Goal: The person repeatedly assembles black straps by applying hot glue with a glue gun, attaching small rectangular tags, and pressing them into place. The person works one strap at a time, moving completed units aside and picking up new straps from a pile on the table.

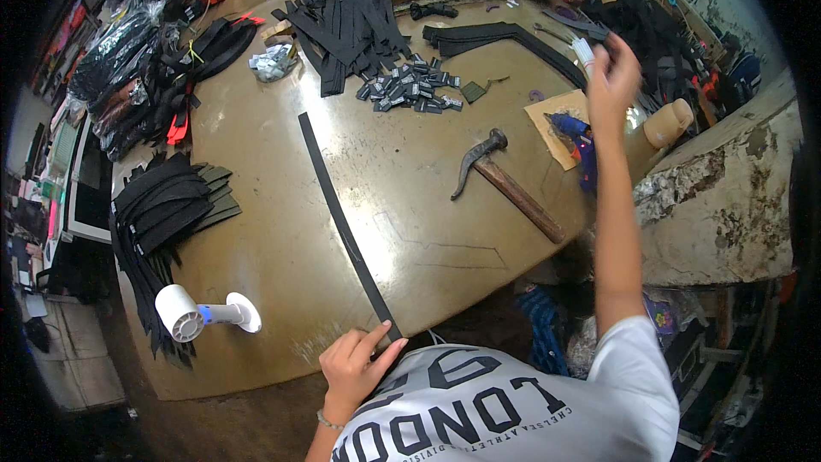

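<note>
A long narrow black strap (pixel 332 197) lies slantwise across the table, its near end at the front edge. My left hand (pixel 355 364) grips that end between thumb and index finger. My right arm is stretched to the far right. There my right hand (pixel 614 81) is raised with curved fingers apart, and nothing shows in them. Just beside it are thin white sticks (pixel 583 53). Below that hand, a blue glue gun (pixel 571 128) rests on a piece of cardboard (pixel 547 124), partly hidden by my forearm. A hammer (pixel 517 197) with a wooden handle lies right of the strap.
At the back lie a heap of black straps (pixel 346 26), small dark tabs (pixel 410 85) and a folded black strap bundle (pixel 505 34). More strap bundles (pixel 162 205) hang over the left edge by a white handheld fan (pixel 180 312). Plastic-wrapped goods (pixel 120 60) stand back left.
</note>
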Available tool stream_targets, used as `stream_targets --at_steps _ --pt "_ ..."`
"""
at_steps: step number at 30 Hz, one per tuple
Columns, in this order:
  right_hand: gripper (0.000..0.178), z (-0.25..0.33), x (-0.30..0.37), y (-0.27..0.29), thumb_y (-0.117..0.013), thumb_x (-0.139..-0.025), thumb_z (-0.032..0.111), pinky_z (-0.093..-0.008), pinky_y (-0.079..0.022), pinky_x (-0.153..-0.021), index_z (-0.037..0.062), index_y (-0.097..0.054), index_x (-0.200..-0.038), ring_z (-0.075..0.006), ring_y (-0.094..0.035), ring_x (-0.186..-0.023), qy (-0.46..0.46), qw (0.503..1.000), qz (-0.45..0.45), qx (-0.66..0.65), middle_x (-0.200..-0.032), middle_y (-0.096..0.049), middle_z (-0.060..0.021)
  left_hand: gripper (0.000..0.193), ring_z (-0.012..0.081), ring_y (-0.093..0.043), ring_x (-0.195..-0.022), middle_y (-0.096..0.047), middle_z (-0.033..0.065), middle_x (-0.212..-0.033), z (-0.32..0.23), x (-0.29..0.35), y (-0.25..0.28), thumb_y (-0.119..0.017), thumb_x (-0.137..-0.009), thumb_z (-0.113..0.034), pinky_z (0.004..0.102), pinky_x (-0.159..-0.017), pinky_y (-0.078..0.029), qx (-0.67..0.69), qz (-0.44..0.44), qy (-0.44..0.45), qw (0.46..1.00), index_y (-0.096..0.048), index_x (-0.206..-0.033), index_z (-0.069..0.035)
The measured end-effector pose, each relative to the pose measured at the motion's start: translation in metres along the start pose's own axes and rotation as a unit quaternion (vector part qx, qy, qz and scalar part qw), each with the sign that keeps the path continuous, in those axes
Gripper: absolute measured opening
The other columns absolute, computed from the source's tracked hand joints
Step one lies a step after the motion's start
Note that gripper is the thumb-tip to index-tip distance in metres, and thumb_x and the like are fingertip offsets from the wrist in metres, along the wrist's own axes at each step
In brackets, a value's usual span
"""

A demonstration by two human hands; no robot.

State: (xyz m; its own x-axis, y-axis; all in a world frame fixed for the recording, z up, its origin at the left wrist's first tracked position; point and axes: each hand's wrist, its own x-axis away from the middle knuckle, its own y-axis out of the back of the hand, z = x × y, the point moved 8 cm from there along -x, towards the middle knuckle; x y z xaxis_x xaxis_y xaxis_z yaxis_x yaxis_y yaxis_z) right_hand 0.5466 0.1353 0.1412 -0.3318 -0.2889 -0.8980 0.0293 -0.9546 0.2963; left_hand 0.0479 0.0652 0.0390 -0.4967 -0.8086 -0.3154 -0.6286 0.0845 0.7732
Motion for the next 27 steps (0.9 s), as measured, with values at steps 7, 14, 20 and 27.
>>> stream_targets --at_steps 7,14,20,27 --pt "0.056 -0.145 0.001 -0.24 -0.051 -0.096 0.046 -0.0515 -0.035 -0.11 0.005 -0.056 -0.134 -0.0385 -0.049 -0.13 -0.187 0.768 0.532 0.304 -0.138 -0.054 -0.0203 0.033 0.0159 -0.05 -0.051 -0.05 0.0004 -0.061 -0.003 -0.001 0.003 -0.086 -0.07 -0.031 0.0293 -0.047 -0.039 -0.011 -0.006 -0.008 1.0 -0.076 -0.096 -0.013" --pt "0.049 -0.173 0.01 -0.257 -0.066 -0.088 0.046 -0.0641 -0.037 -0.103 0.0125 -0.062 -0.124 -0.0404 -0.049 -0.128 -0.155 0.832 0.416 0.332 -0.133 -0.057 -0.0132 0.031 0.0152 -0.053 -0.053 -0.051 -0.0007 -0.063 -0.002 0.0 0.005 -0.081 -0.076 -0.034 0.0288 -0.047 -0.041 -0.003 -0.021 -0.011 1.0 -0.075 -0.1 -0.015" --pt "0.028 -0.102 -0.055 -0.249 -0.066 -0.091 0.026 -0.0377 -0.049 -0.086 0.0014 -0.064 -0.103 -0.0264 -0.065 -0.101 -0.098 0.929 0.355 0.02 -0.099 -0.068 -0.0139 0.032 0.0148 -0.055 -0.057 -0.051 0.0001 -0.068 0.002 0.005 0.004 -0.076 -0.081 -0.035 0.0283 -0.049 -0.043 0.012 -0.024 -0.024 0.999 -0.071 -0.104 -0.014" --pt "0.037 0.179 -0.051 -0.094 -0.057 -0.1 0.025 -0.0229 -0.044 -0.087 0.0092 -0.058 -0.134 -0.0087 -0.057 -0.103 0.064 0.876 0.372 -0.301 -0.117 -0.063 -0.0004 0.032 0.016 -0.055 -0.055 -0.052 0.0006 -0.066 0.005 0.005 -0.001 -0.077 -0.079 -0.038 0.0294 -0.047 -0.043 0.014 -0.009 -0.019 1.0 -0.073 -0.102 -0.016"
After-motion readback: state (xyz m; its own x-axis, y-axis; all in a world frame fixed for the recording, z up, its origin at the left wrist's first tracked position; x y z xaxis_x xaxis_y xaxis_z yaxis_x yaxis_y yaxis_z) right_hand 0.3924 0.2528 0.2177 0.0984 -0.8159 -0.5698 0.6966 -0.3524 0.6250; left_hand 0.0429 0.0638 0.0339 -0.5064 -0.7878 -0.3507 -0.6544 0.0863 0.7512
